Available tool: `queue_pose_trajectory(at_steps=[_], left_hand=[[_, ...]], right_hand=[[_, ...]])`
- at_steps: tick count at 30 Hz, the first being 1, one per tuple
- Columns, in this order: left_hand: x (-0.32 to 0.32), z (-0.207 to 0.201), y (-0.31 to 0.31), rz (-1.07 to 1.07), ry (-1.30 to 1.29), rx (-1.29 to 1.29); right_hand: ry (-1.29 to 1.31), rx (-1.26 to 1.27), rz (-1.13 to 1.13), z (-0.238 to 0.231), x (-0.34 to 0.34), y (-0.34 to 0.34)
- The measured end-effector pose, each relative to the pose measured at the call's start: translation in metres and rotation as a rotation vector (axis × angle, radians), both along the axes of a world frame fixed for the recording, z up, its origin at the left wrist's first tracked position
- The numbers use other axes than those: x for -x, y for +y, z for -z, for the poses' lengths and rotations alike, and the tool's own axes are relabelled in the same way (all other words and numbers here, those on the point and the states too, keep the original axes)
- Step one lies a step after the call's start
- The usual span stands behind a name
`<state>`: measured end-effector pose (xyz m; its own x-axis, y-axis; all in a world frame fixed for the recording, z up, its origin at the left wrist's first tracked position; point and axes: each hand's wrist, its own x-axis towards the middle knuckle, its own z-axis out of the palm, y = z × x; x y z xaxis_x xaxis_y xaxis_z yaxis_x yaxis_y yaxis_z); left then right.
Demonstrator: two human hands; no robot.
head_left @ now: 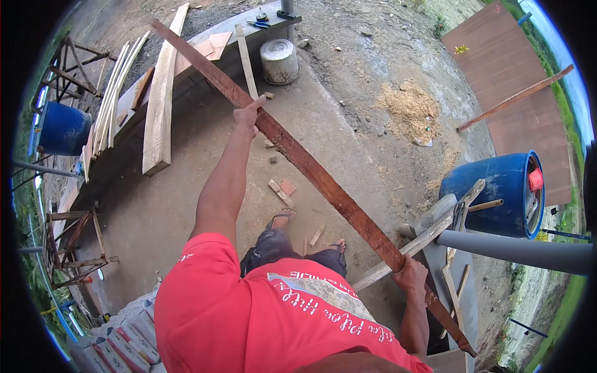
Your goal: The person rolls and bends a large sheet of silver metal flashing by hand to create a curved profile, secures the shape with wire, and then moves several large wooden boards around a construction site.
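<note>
A long reddish-brown wooden plank (311,166) runs slantwise in front of me, from the far left down to the near right. My left hand (247,116) is closed around it toward its far end. Nearer its lower end, my right hand (411,275) grips the same board with the fingers wrapped over the edge. Both ends of the plank stick out well past my hands. Close to my right hand, a pale wooden beam (429,230) passes behind the plank.
A low ledge at the left carries a thick pale board (163,105), thin strips (115,93) and blue-handled pliers (258,25). A grey bucket (279,61) stands beside it. Wood offcuts (282,193) lie by my feet. At the right are a blue barrel (491,194) and a grey post (516,248).
</note>
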<state>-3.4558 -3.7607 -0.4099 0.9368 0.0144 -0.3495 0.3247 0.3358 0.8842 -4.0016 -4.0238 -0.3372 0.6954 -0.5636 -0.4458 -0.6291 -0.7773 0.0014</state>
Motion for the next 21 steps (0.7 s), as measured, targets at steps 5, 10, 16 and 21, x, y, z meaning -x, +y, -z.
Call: queue_pose_trajectory(at_steps=[5, 10, 16, 21], left_hand=[[-0.056, 0.076, 0.005, 0.057, 0.154, -0.145], [-0.099, 0.128, 0.015, 0.029, 0.273, -0.302], [-0.179, 0.224, 0.046, 0.094, 0.255, -0.351], [-0.218, 0.263, 0.027, 0.279, 0.183, -0.515]], right_hand=[[0.105, -0.031, 0.090, 0.040, -0.040, 0.049], [0.174, -0.075, 0.169, 0.080, -0.096, 0.091], [0.161, -0.144, 0.178, 0.156, -0.147, 0.123], [0.204, -0.215, 0.296, 0.195, -0.188, 0.128]])
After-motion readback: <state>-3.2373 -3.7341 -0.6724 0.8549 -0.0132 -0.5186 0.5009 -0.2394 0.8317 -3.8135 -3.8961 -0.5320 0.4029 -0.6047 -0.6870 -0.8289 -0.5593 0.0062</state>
